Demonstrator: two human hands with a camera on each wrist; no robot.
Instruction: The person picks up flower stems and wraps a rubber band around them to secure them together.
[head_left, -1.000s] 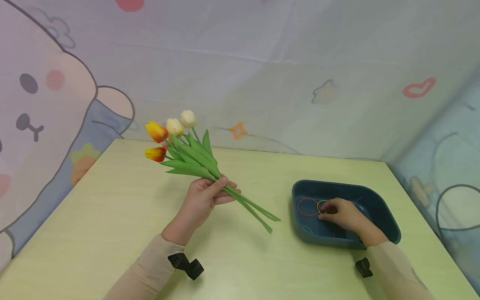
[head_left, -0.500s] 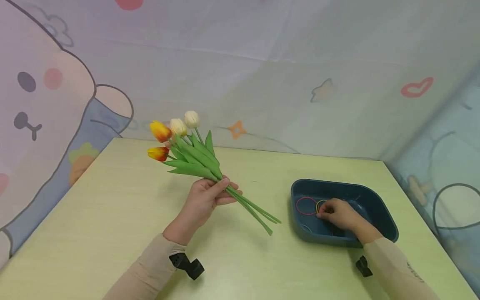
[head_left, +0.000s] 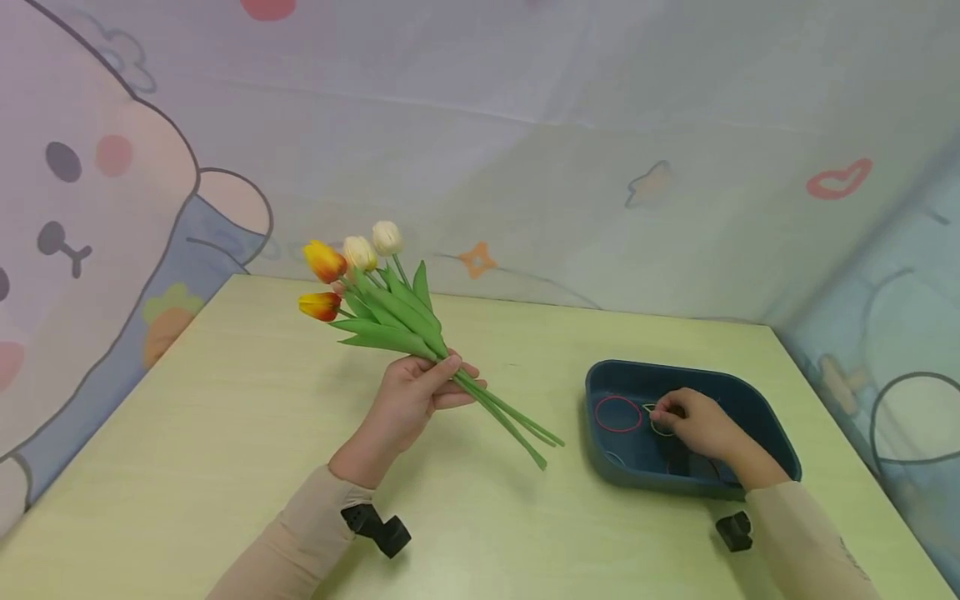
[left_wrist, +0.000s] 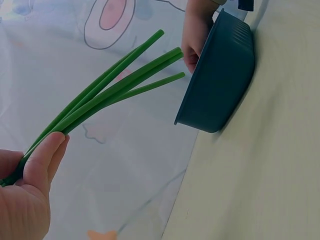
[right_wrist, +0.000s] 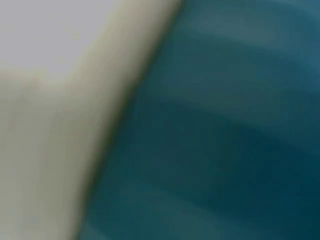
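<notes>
In the head view my left hand (head_left: 408,400) holds a bunch of tulips (head_left: 401,312) by the stems, thumb across them. Their yellow-red and white blooms point up and left, and the bare stem ends reach right toward the bin. My right hand (head_left: 701,425) is inside the dark blue plastic bin (head_left: 645,479), thumb and index finger pinching a yellow rubber band (head_left: 659,432). A red rubber band (head_left: 597,414) lies on the bin floor to its left. The left wrist view shows the green stems (left_wrist: 115,92) above my left fingers. The right wrist view is blurred bin wall (right_wrist: 210,140).
The pale wooden table (head_left: 225,467) runs back to a printed cloth backdrop (head_left: 510,150). A pale band (head_left: 615,458) lies near the bin's front left corner. The bin's raised wall surrounds my right hand. Black wrist cameras (head_left: 377,529) sit on both sleeves.
My right hand has shifted slightly right in the bin, drawing the yellow rubber band away from the red one. My left hand and the tulips have barely moved.
</notes>
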